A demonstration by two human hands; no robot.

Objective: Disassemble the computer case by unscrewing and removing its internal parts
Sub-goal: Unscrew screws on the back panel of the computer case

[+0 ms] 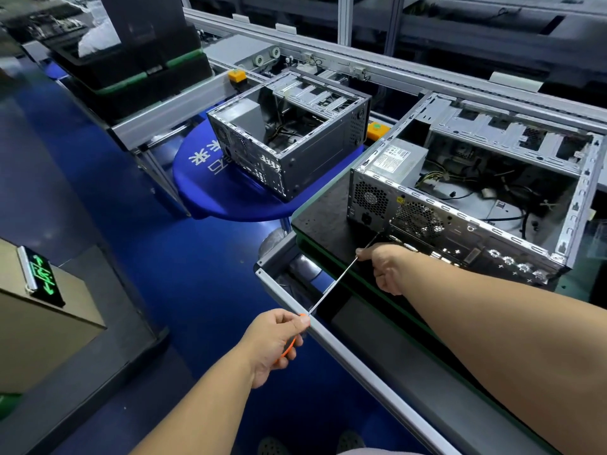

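An open grey computer case [571,205] lies on its side on a black pallet [323,221], its rear panel facing me. A silver power supply [395,160] sits in its near left corner, loose cables behind it. My left hand [274,343] grips the orange handle of a long screwdriver [331,287]. The thin shaft runs up and right to the rear panel beside the power supply's fan grille. My right hand [387,266] pinches the shaft near its tip, close to the panel.
A second, emptier case [315,152] stands on a blue round table [203,172] to the left. Aluminium conveyor rails [361,362] run under my arms and along the back. Black trays are stacked at top left. A lit green sign [41,275] sits at the left.
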